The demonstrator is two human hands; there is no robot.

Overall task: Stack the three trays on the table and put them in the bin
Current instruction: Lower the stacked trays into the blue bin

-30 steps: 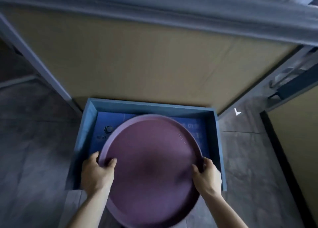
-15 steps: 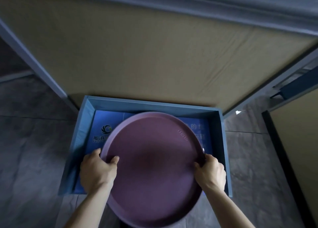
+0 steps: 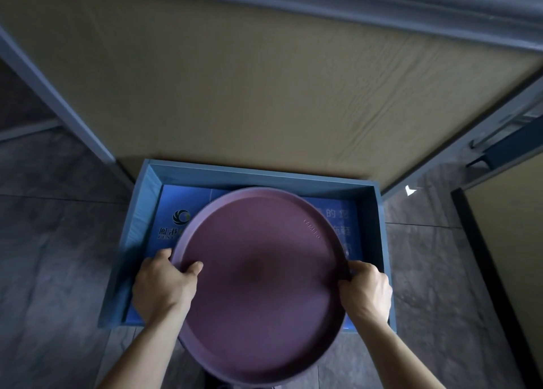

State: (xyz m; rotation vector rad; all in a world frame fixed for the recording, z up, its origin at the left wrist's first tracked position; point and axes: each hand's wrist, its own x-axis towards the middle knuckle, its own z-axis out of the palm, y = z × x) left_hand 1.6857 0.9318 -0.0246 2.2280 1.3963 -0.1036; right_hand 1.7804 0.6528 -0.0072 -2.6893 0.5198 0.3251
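Observation:
A round purple tray (image 3: 261,283) fills the middle of the head view, held level above a shallow blue bin (image 3: 264,175) on the floor. My left hand (image 3: 163,287) grips its left rim, thumb on top. My right hand (image 3: 367,290) grips its right rim. Only the top tray shows; whether others lie stacked beneath it is hidden. The tray's near edge overhangs the bin's front wall. The bin's bottom is blue with white printed characters and a logo (image 3: 180,216).
A tan panel with a grey frame (image 3: 264,80) stands right behind the bin. Dark grey floor tiles (image 3: 53,256) lie on both sides. At the right edge a second tan panel (image 3: 511,236) stands with a dark border.
The tray has moved a little farther over the bin, held in both hands, and the view has come closer to the bin.

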